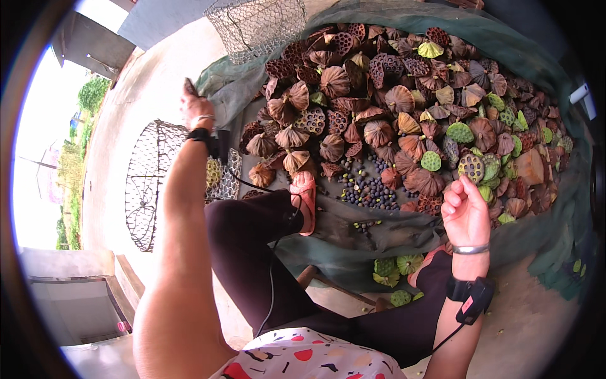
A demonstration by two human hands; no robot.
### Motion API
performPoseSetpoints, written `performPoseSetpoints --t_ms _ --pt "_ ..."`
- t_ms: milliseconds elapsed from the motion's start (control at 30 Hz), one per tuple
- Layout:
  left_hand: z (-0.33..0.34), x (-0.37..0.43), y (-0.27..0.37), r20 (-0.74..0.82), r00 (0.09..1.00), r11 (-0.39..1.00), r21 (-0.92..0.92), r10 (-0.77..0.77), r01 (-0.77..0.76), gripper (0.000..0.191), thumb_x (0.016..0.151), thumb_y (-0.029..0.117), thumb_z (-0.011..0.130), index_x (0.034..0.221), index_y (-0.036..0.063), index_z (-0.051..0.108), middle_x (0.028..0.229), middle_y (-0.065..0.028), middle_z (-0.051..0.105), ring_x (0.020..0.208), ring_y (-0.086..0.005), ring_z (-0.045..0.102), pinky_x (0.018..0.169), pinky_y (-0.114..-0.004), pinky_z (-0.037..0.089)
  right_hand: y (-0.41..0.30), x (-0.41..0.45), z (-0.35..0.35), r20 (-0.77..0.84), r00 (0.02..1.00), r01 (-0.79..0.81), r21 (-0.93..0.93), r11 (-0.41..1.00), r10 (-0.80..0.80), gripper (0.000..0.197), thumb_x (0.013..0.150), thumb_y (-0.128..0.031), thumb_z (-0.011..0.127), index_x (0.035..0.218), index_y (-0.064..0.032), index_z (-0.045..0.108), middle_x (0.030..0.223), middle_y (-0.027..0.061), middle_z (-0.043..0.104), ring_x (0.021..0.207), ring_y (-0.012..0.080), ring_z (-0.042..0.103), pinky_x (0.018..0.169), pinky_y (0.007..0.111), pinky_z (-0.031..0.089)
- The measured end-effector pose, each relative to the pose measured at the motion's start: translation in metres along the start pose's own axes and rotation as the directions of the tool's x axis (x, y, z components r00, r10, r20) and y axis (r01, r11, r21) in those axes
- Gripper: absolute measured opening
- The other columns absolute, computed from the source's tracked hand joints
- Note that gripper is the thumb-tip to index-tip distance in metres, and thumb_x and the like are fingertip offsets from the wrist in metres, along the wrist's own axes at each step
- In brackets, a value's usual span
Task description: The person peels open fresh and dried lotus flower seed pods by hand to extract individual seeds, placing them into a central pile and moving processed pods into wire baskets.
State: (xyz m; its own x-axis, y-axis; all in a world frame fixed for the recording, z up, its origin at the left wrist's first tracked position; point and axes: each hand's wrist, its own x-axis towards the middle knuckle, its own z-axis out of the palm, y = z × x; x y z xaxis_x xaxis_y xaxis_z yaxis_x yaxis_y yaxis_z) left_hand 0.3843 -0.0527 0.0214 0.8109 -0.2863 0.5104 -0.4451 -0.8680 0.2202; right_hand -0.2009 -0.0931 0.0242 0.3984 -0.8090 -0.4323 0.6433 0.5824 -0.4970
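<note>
My left hand [195,107] reaches far out to the left, above a wire-mesh basket [144,184]. A small dark brown piece [190,87], perhaps of a lotus seed pod, is at its fingers. My right hand [466,211] has its fingers curled in, at the right front of a large heap of dried lotus seed pods [378,133]. Just past its fingertips shows a yellow-green lotus pod [471,166]; whether they touch it is unclear. Loose dark lotus seeds [369,192] lie between my feet, in front of the heap.
Green netting [331,234] spreads under and around the heap. Another wire-mesh basket [260,28] stands at the upper left. Several green lotus pods [397,270] lie by my right foot, near a wooden stool leg [307,277]. Cables run from the wrist devices [475,298].
</note>
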Motion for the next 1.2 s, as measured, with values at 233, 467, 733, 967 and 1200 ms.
performPoseSetpoints --t_ms 233,467,733,967,1200 --pt "-0.137 0.101 -0.095 -0.271 0.941 0.940 0.214 -0.203 0.265 0.040 0.075 0.023 0.058 0.109 0.0019 0.052 0.104 -0.0173 0.060 0.096 -0.0310 0.059 0.084 -0.041 0.046 -0.007 -0.014 0.006 0.024 0.998 0.054 0.035 0.998 -0.055 0.010 0.088 -0.016 0.054 0.082 -0.0092 0.049 0.074 -0.0015 0.050 0.057 0.0079 0.044 0.049 0.022 0.036" --pt "-0.174 0.043 -0.087 -0.095 0.936 0.861 0.371 -0.339 0.349 0.066 0.070 0.026 0.062 0.129 0.0085 0.038 0.132 -0.0151 0.039 0.124 -0.0270 0.035 0.098 -0.046 0.033 0.009 -0.010 0.020 0.082 0.996 0.037 0.039 0.999 -0.040 0.009 0.086 -0.015 0.055 0.080 -0.0090 0.053 0.071 -0.0008 0.054 0.056 0.0091 0.045 0.049 0.023 0.036" --pt "0.035 -0.015 -0.036 0.285 0.795 0.829 -0.354 0.536 -0.433 0.065 0.061 0.019 0.074 0.120 0.0100 0.048 0.122 -0.0143 0.050 0.110 -0.0305 0.050 0.091 -0.035 0.042 0.014 -0.009 0.027 0.046 0.999 0.000 -0.002 1.000 0.000 0.006 0.086 -0.013 0.056 0.089 -0.0087 0.054 0.073 0.0012 0.053 0.056 0.0093 0.045 0.049 0.023 0.035" --pt "0.135 -0.138 0.020 0.725 0.343 0.788 -0.451 0.597 -0.418 0.073 0.055 0.025 0.078 0.122 0.0137 0.050 0.120 -0.0171 0.051 0.111 -0.0324 0.049 0.094 -0.038 0.041 0.021 0.001 0.032 -0.049 0.994 -0.099 -0.095 0.991 0.094 0.006 0.088 -0.014 0.051 0.091 -0.0088 0.051 0.069 0.0008 0.049 0.055 0.0097 0.045 0.047 0.023 0.036" --pt "0.194 -0.185 0.046 0.843 0.293 0.782 -0.215 0.451 -0.586 0.094 0.045 0.032 0.084 0.129 0.0243 0.041 0.138 -0.0203 0.024 0.124 -0.0368 0.032 0.098 -0.045 0.036 0.023 0.020 0.015 -0.216 0.968 -0.157 -0.144 0.977 0.124 0.006 0.090 -0.013 0.048 0.094 -0.0086 0.048 0.069 0.0014 0.050 0.055 0.0097 0.045 0.046 0.022 0.036"
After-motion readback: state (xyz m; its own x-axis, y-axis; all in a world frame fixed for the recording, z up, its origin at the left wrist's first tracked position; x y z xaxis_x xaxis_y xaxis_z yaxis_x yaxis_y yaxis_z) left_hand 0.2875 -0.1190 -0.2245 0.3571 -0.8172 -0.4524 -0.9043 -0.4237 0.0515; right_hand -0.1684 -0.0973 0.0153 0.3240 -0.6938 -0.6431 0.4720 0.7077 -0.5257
